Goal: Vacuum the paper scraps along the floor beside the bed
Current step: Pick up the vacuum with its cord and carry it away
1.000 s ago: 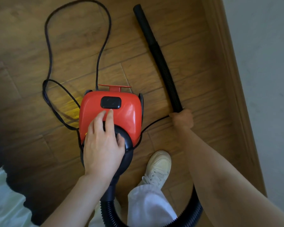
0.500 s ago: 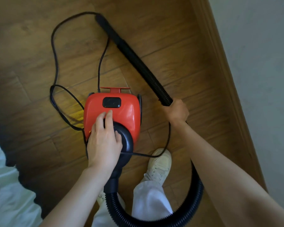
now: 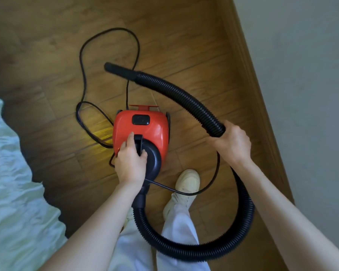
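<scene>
We see the red vacuum cleaner [image 3: 143, 132] sitting on the wooden floor [image 3: 184, 45] between the bed [image 3: 14, 182] on the left and the wall [image 3: 301, 75] on the right, its long axis running away from us, with the black switch [image 3: 141, 119] toward the far end and the hose outlet toward our feet. Our left hand [image 3: 130, 161] grips the black handle [image 3: 138, 146] on top of the body, fingers [image 3: 125, 143] curled round it. Our right hand [image 3: 232, 142] holds the black ribbed hose [image 3: 184, 98], fingers wrapped round it just below where it rises free. From that grip the hose arcs up and to the left, ending in the smooth nozzle [image 3: 119, 70], which points left and slightly away, toward the bed side; we cannot tell whether it touches the floor. Behind the right hand the hose loops down round our white shoe [image 3: 188, 181] and back to the vacuum's near end. The thin black power cord [image 3: 82, 75] lies in loose loops on the floor beyond the vacuum, and one strand passes over the shoe. No paper scraps can be made out.
</scene>
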The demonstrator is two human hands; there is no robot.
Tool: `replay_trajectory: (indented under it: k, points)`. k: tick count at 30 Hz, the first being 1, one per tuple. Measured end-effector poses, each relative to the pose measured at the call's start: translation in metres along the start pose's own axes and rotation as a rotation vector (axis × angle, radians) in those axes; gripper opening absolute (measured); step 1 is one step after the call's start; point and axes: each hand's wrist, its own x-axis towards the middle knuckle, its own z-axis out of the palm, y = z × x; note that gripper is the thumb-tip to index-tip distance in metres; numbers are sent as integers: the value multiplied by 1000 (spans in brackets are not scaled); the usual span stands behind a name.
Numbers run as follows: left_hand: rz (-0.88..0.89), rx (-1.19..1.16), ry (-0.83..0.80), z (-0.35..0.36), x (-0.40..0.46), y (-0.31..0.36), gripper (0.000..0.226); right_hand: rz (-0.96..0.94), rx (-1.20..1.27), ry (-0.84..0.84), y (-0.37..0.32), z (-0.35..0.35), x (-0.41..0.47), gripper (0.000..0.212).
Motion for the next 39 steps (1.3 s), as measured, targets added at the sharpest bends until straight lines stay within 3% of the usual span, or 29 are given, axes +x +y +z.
replay_trajectory:
  k: [5, 9, 13, 17, 23, 30, 39]
  points:
    - [-92, -66, 49, 3, 4, -1, 56, 94, 151, 101, -10, -23, -24, 37]
    - [-177, -108, 33, 1, 7, 3, 19, 106, 172, 159, -21, -35, -41, 40]
    - [-207, -150, 11, -10, 4, 1, 17, 82, 141, 193, -35, -49, -64, 43]
    - [-117, -194, 55, -44, -14, -1, 17, 46, 131, 182, -51, -59, -97, 35]
    - [-5, -243, 153, -151, -66, 5, 23, 31, 211, 194, -93, -111, -162, 34]
    - [66, -306, 314, -314, -139, 29, 29, -71, 310, 277, -164, -220, -269, 35]
    - [117, -345, 546, -500, -273, 37, 26, -287, 412, 267, -253, -343, -400, 18]
